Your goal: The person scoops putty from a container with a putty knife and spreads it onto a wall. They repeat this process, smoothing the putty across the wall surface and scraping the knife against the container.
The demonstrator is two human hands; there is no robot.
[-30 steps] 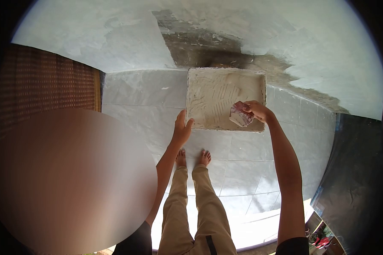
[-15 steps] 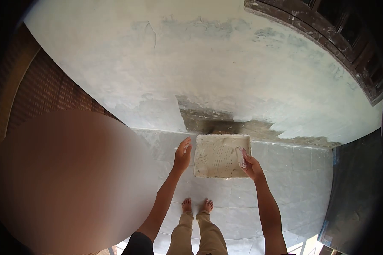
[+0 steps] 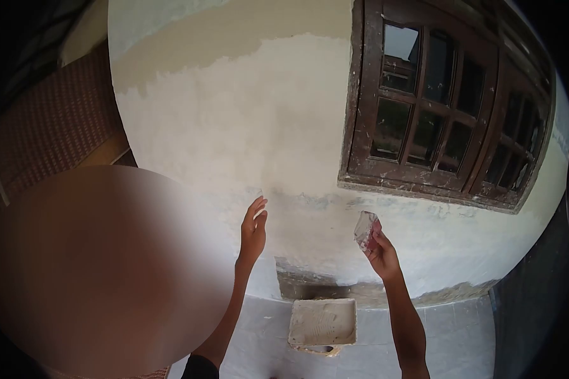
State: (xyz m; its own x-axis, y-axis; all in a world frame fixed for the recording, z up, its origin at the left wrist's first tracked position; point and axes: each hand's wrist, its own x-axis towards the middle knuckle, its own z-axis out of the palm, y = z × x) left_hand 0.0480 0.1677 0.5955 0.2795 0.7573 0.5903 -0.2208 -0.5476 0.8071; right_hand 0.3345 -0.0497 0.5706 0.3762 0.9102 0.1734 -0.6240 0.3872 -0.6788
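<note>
My right hand [image 3: 380, 252] is closed around a putty scraper [image 3: 365, 230], a flat blade smeared with grey-white paste and reddish along one side. It is held up in front of the wall [image 3: 297, 126], below the window. My left hand [image 3: 253, 234] is raised before the same wall with its fingers stretched out, and I see nothing held in it. Lower down, a rectangular tray [image 3: 295, 338] crusted with dried paste stands on the floor at the foot of the wall. Ridged, creamy putty [image 3: 325, 319] lies inside it.
A brown wooden window [image 3: 423, 101] with several panes is set in the wall at upper right. Dark bare patches [image 3: 310, 278] show low on the wall. Grey tiles [image 3: 385, 335] cover the floor. A woven brown panel [image 3: 57, 120] stands at left; a blurred round area hides the lower left.
My view has tilted up, bringing in the window and more wall. My right hand has lifted the scraper from over the tray to before the wall. My left hand has risen too.
</note>
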